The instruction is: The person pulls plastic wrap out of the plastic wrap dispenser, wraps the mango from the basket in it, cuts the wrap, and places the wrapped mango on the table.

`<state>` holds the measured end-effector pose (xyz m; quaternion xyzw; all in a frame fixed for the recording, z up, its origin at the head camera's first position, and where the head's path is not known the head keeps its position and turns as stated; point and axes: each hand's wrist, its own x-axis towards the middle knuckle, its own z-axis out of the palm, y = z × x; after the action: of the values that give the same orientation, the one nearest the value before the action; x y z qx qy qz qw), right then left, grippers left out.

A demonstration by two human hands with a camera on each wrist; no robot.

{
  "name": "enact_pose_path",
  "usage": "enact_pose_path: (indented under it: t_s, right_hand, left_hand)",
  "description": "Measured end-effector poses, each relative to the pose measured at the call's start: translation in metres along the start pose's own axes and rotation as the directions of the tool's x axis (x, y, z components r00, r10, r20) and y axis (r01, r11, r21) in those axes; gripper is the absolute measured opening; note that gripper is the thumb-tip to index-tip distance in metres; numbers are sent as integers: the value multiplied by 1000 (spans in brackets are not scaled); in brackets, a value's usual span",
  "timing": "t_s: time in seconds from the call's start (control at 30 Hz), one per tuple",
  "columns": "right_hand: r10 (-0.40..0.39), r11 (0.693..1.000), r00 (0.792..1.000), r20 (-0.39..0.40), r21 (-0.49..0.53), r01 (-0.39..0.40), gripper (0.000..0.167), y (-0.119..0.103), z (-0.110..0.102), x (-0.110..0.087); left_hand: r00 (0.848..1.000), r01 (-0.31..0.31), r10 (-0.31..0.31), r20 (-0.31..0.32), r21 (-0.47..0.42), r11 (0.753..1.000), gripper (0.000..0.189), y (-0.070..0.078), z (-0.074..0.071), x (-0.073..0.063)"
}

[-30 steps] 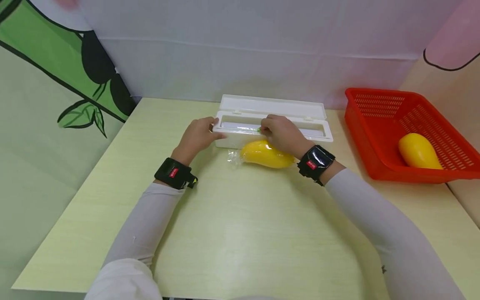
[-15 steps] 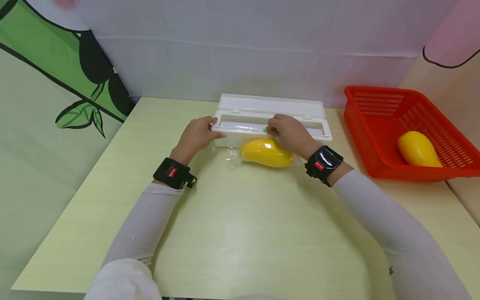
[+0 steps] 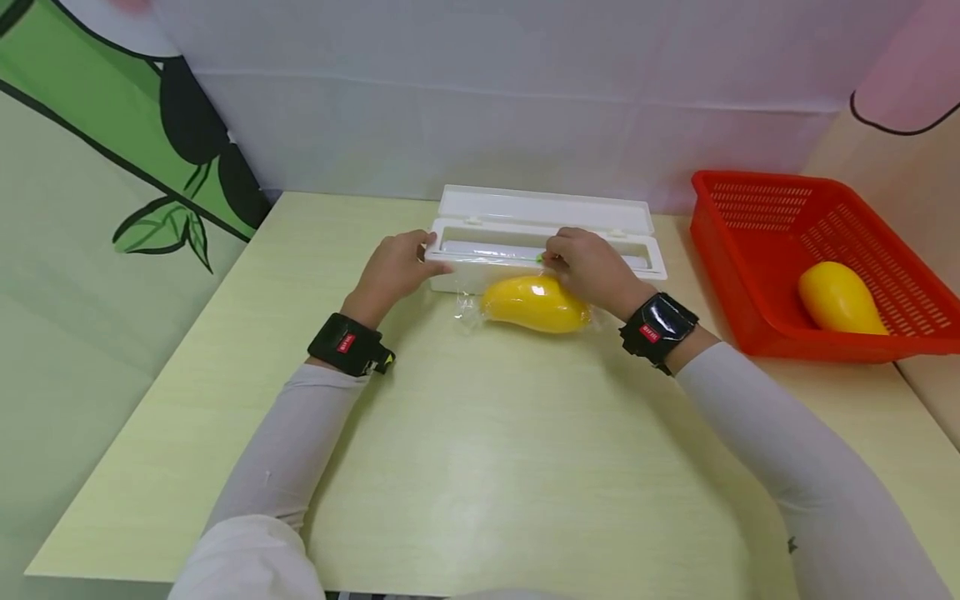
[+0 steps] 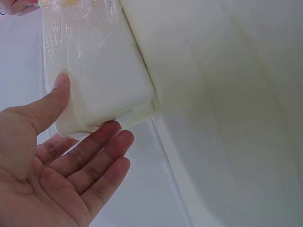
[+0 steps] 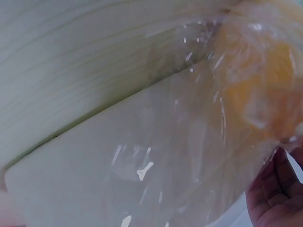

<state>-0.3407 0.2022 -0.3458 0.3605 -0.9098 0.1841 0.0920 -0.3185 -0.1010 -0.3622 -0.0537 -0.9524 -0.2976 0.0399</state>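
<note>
A white cling film dispenser (image 3: 459, 280) lies at the back of the table, its lid (image 3: 543, 208) tipped back and a roll (image 3: 487, 249) inside. My left hand (image 3: 393, 268) grips its left end; in the left wrist view the thumb lies on one face of the dispenser (image 4: 104, 71) and fingertips touch the end. With the right hand (image 3: 596, 267) I pinch a small green slide cutter (image 3: 540, 257) on the front edge. Before the dispenser hangs a yellow toy mango (image 3: 532, 305) wrapped in clear film (image 3: 467, 310). Film (image 5: 194, 132) spreads across the right wrist view.
A red plastic basket (image 3: 750, 327) stands at the right with another yellow toy mango (image 3: 840, 298) in it. Behind the pale wooden table (image 3: 480, 467) is a cloth-covered wall (image 3: 480, 125).
My right hand has slid rightward along the dispenser's front edge with the green cutter. The left hand keeps its grip, and the wrapped mango stays in nearly the same place.
</note>
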Motion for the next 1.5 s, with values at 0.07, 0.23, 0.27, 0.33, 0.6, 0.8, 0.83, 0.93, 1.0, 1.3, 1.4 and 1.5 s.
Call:
enact_pose_path:
  t_s: [0.07,0.23,0.27,0.33,0.6,0.8,0.83,0.93,1.0,1.3,1.4,1.5]
  right_hand:
    - [1,1000,1000,-5,2,-1,3,1,-1,-1]
    - [-9,1000,1000,-23,-4,9,3,3,-3,-5]
    - [-10,1000,1000,-25,-5,10,3,4,-3,-5]
    - [-13,1000,999,-29,-4,13,3,4,-4,-7]
    - [-2,1000,999,-33,-6,2,3,9,-5,-12]
    - [-2,1000,999,-39,-9,2,3,15,-5,-17]
    - [1,1000,999,-39,-11,-1,3,16,-5,-18]
    - [16,1000,999,-40,-6,-16,3,17,-7,-21]
    - [24,1000,999,-44,0,-25,4,18,-8,-23]
    - [37,999,998,-50,4,-37,4,23,-12,-27]
    - [25,1000,997,-67,3,-25,4,27,-14,-30]
    - [13,1000,997,-81,10,-12,3,32,-15,-33]
  left_hand:
    - [1000,-3,3,-2,-1,1000,59,0,0,0]
    - [1000,0,0,-2,-2,1000,60,0,1,1]
    - [1000,4,-4,0,-4,1000,62,0,1,2]
    - [1000,12,-12,4,-7,1000,65,0,2,2]
    - [1000,15,-15,9,1,1000,67,2,2,2]
    - [1000,19,-19,14,4,1000,66,1,4,2]
    - [1000,20,-20,15,4,1000,66,0,4,2]
    - [1000,23,-23,17,10,1000,66,0,4,2]
    - [1000,28,-28,15,15,1000,65,-1,4,2]
    - [998,62,-64,14,77,995,68,1,2,1]
    - [998,64,-65,10,80,995,68,1,1,1]
    - [998,67,-68,7,78,995,67,1,0,0]
